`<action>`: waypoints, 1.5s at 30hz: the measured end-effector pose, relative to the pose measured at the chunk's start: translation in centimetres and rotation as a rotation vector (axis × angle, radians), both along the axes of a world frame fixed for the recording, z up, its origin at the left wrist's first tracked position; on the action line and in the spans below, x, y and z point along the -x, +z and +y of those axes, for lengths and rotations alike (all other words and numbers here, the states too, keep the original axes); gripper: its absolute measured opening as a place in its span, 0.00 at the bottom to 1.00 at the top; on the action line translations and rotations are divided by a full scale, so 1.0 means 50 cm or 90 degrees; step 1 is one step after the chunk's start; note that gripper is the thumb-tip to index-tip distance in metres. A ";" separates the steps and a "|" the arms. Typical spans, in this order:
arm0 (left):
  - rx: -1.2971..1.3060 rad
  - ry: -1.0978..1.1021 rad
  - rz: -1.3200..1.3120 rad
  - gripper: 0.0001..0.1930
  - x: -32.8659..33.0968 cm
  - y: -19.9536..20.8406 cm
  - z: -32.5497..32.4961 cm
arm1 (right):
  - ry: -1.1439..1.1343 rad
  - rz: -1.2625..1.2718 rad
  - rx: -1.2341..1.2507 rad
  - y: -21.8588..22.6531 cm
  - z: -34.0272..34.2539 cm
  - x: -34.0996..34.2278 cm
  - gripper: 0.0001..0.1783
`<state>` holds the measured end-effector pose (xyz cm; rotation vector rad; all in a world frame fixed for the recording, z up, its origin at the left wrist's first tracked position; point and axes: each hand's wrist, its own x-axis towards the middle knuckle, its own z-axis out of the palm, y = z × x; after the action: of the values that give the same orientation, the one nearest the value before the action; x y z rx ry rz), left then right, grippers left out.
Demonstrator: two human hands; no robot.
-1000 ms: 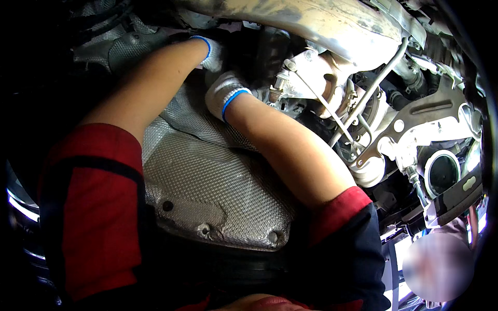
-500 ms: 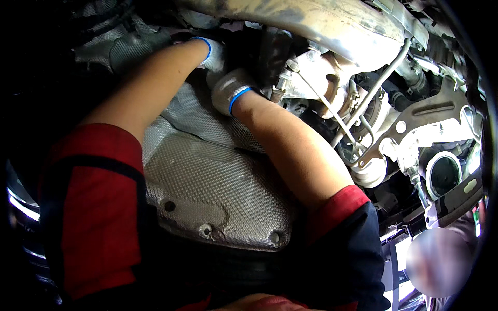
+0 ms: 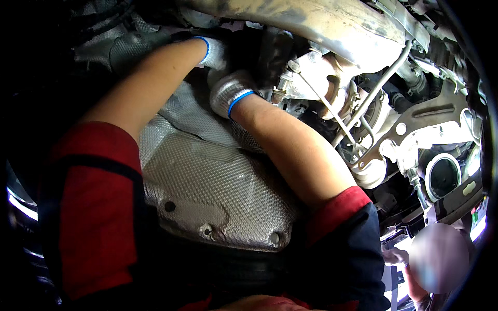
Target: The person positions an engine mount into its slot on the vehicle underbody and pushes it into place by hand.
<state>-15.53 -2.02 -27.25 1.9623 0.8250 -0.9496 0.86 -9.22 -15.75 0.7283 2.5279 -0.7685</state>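
Both my arms reach up into the underside of a vehicle, in red and dark sleeves. My left hand (image 3: 216, 54), in a white knit glove with a blue cuff edge, is in a dark gap above the silver dimpled heat shield (image 3: 218, 181). Close below and to its right is my right hand (image 3: 232, 89), gloved the same way, at the upper edge of the shield. The fingers of both hands are hidden by shadow and by the gloves' backs, so what they touch or hold does not show.
A large tan metal casing (image 3: 311, 20) spans the top. To the right are thin metal rods (image 3: 381, 88), a perforated bracket (image 3: 436, 111) and a round open pipe end (image 3: 444, 176). Another person (image 3: 415, 290) is at the lower right, one hand (image 3: 396, 256) showing.
My right hand has shifted very slightly left and its wrist has turned a little. My left hand stays in almost the same place. The other person's hand has come into view.
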 end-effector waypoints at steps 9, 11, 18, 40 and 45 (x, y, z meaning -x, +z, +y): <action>0.025 0.206 0.035 0.18 -0.079 0.108 0.035 | -0.020 -0.185 0.082 0.094 0.061 0.043 0.20; -0.017 0.254 -0.034 0.19 -0.083 0.087 0.042 | -0.052 -0.237 0.026 -0.010 0.025 0.039 0.22; -0.133 0.231 -0.082 0.21 -0.070 0.032 -0.015 | -0.083 -0.286 0.038 -0.124 0.035 0.057 0.26; 0.082 0.522 -0.362 0.17 -0.136 0.075 0.004 | -0.214 -0.416 -0.035 -0.204 0.034 0.076 0.34; 0.115 0.532 -0.377 0.19 -0.165 0.088 0.008 | -0.456 -0.276 0.122 -0.279 -0.027 0.054 0.33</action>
<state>-7.28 -1.61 -22.84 1.3930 1.0161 0.0543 -1.85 -10.57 -29.72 1.5661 1.7634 -0.9241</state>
